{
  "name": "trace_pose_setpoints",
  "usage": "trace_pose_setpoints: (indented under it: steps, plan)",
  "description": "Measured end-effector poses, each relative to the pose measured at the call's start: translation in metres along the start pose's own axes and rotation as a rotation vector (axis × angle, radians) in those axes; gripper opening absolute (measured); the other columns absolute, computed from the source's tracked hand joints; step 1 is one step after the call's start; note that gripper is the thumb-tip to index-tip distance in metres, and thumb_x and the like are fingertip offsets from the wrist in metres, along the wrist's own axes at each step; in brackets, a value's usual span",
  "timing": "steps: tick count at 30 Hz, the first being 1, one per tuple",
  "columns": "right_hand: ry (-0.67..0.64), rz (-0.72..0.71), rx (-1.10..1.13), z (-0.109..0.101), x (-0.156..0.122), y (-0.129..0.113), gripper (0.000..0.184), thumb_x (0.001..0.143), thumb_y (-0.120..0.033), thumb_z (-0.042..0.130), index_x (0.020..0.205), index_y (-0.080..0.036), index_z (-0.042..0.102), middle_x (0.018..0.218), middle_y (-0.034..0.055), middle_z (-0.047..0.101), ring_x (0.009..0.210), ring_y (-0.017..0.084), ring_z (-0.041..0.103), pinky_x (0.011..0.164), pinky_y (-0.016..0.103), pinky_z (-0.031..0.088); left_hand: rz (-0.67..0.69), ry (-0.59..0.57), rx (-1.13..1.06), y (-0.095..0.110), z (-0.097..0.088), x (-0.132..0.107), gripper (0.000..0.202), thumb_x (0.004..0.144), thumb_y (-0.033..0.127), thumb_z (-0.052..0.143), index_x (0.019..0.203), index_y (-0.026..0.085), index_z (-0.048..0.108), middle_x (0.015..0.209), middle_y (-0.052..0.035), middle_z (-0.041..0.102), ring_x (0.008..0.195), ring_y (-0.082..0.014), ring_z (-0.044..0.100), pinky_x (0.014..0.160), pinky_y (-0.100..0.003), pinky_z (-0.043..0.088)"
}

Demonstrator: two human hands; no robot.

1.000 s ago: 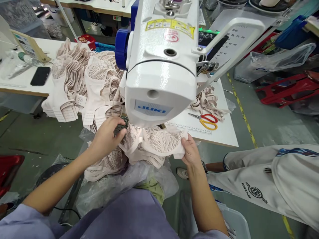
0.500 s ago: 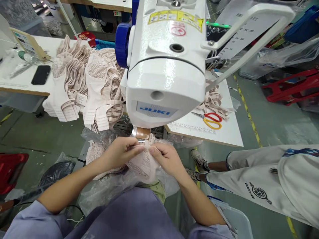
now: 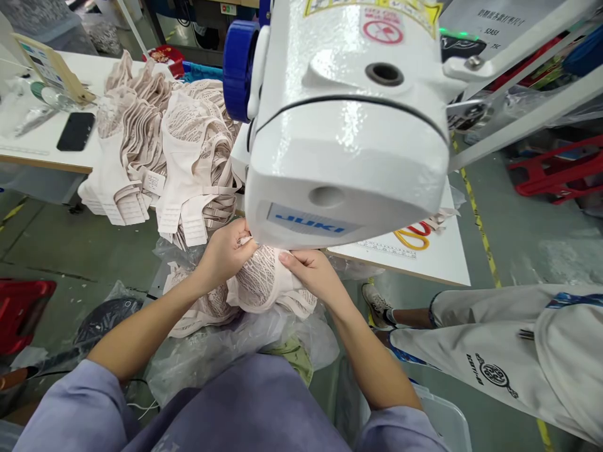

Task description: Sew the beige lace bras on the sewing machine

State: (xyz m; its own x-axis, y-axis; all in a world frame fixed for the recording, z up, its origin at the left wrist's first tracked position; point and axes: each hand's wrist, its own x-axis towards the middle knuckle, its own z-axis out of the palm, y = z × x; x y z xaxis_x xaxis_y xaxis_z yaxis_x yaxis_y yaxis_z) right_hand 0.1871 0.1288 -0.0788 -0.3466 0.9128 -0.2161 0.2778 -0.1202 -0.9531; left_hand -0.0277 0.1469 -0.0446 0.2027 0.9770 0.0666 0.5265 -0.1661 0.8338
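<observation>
A pale pink lace bra [image 3: 264,285] hangs just under the head of a white JUKI sewing machine [image 3: 343,132]. My left hand [image 3: 226,254] pinches its upper left edge with closed fingers. My right hand [image 3: 311,273] grips its upper right edge, fingers closed on the fabric. Both hands sit close together right below the machine's front, which hides the needle area. More lace pieces [image 3: 198,307] lie on clear plastic [image 3: 226,351] over my lap.
A heap of finished pink bras [image 3: 164,144] covers the table to the left. A black phone [image 3: 75,130] lies on the far left table. Red and yellow scissors [image 3: 414,235] rest on the white table [image 3: 424,257]. Another person's legs in white trousers [image 3: 509,351] stand at right.
My hands have risen with the bra up to the underside of the machine head. The camera has leaned closer, so the machine fills more of the view.
</observation>
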Motion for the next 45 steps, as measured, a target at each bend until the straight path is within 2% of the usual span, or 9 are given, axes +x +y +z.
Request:
trace_pose_setpoints:
  steps: [13, 19, 24, 29, 33, 36, 40, 43, 45]
  plan:
    - [0.017, 0.035, -0.020, -0.004, 0.007, 0.005, 0.061, 0.087, -0.070, 0.055, 0.058, -0.021, 0.033, 0.060, -0.0035, 0.022, 0.057, 0.010, 0.023, 0.052, 0.026, 0.018, 0.029, 0.026, 0.087, -0.005, 0.003, 0.007, 0.014, 0.083, 0.017, 0.053, 0.093, 0.018, 0.063, 0.084, -0.0023, 0.071, 0.076, -0.0189, 0.063, 0.075, -0.030, 0.048]
    - [0.069, 0.007, 0.042, 0.001, 0.002, 0.018, 0.060, 0.089, -0.068, 0.054, 0.060, -0.022, 0.029, 0.062, -0.0038, 0.022, 0.058, 0.011, 0.025, 0.053, 0.026, 0.020, -0.060, 0.026, 0.111, -0.013, -0.003, 0.001, 0.015, 0.091, 0.025, 0.053, 0.102, 0.019, 0.061, 0.092, -0.0064, 0.072, 0.084, -0.0218, 0.066, 0.072, -0.031, 0.049]
    - [0.120, 0.004, 0.059, 0.003, -0.006, 0.030, 0.057, 0.090, -0.066, 0.052, 0.061, -0.022, 0.031, 0.061, -0.0038, 0.027, 0.057, 0.011, 0.030, 0.054, 0.026, 0.024, -0.131, 0.101, 0.022, -0.051, 0.007, -0.040, 0.050, 0.098, 0.049, 0.051, 0.136, 0.017, 0.047, 0.135, -0.0178, 0.059, 0.125, -0.0292, 0.059, 0.101, -0.042, 0.050]
    - [0.173, -0.007, 0.039, 0.004, -0.017, 0.041, 0.056, 0.091, -0.066, 0.051, 0.061, -0.022, 0.035, 0.061, -0.0037, 0.031, 0.056, 0.012, 0.031, 0.054, 0.027, 0.025, -0.016, -0.088, -0.045, -0.095, 0.036, -0.104, 0.093, 0.085, 0.070, 0.058, 0.157, 0.023, 0.023, 0.162, -0.0189, 0.031, 0.148, -0.0383, 0.035, 0.120, -0.056, 0.035]
    - [0.208, 0.043, 0.049, 0.005, -0.029, 0.051, 0.054, 0.092, -0.065, 0.051, 0.063, -0.021, 0.038, 0.061, -0.0037, 0.033, 0.056, 0.013, 0.035, 0.055, 0.026, 0.028, 0.019, -0.014, 0.181, -0.117, 0.062, -0.131, 0.099, 0.084, 0.052, 0.070, 0.159, 0.034, 0.009, 0.166, -0.0134, 0.024, 0.151, -0.0395, 0.029, 0.119, -0.059, 0.036]
    - [0.224, 0.061, 0.072, 0.009, -0.036, 0.058, 0.055, 0.091, -0.067, 0.050, 0.063, -0.021, 0.039, 0.061, -0.0033, 0.035, 0.058, 0.013, 0.037, 0.056, 0.026, 0.029, -0.016, 0.077, 0.260, -0.124, 0.080, -0.134, 0.101, 0.083, 0.042, 0.071, 0.160, 0.029, 0.007, 0.165, -0.0172, 0.023, 0.151, -0.0436, 0.028, 0.119, -0.062, 0.036]
    - [0.238, 0.026, 0.067, 0.019, -0.039, 0.065, 0.056, 0.088, -0.071, 0.049, 0.062, -0.022, 0.041, 0.061, -0.0024, 0.037, 0.059, 0.014, 0.038, 0.056, 0.026, 0.032, -0.033, 0.048, 0.275, -0.125, 0.096, -0.127, 0.092, 0.084, 0.038, 0.071, 0.158, 0.024, 0.019, 0.161, -0.0223, 0.028, 0.150, -0.0449, 0.028, 0.118, -0.062, 0.038]
    - [0.237, 0.001, 0.051, 0.022, -0.042, 0.067, 0.056, 0.088, -0.071, 0.048, 0.063, -0.021, 0.043, 0.062, -0.0015, 0.041, 0.060, 0.015, 0.040, 0.056, 0.026, 0.034, -0.008, 0.021, 0.255, -0.127, 0.090, -0.119, 0.067, 0.089, 0.023, 0.062, 0.151, 0.022, 0.039, 0.153, -0.0197, 0.044, 0.143, -0.0386, 0.043, 0.113, -0.053, 0.047]
    - [0.217, 0.015, 0.040, 0.016, -0.048, 0.068, 0.055, 0.089, -0.070, 0.048, 0.064, -0.021, 0.044, 0.063, -0.0015, 0.042, 0.060, 0.014, 0.041, 0.056, 0.026, 0.034, 0.003, 0.007, 0.246, -0.130, 0.072, -0.113, 0.056, 0.086, 0.017, 0.061, 0.141, 0.020, 0.052, 0.140, -0.0167, 0.060, 0.129, -0.0351, 0.059, 0.104, -0.050, 0.054]
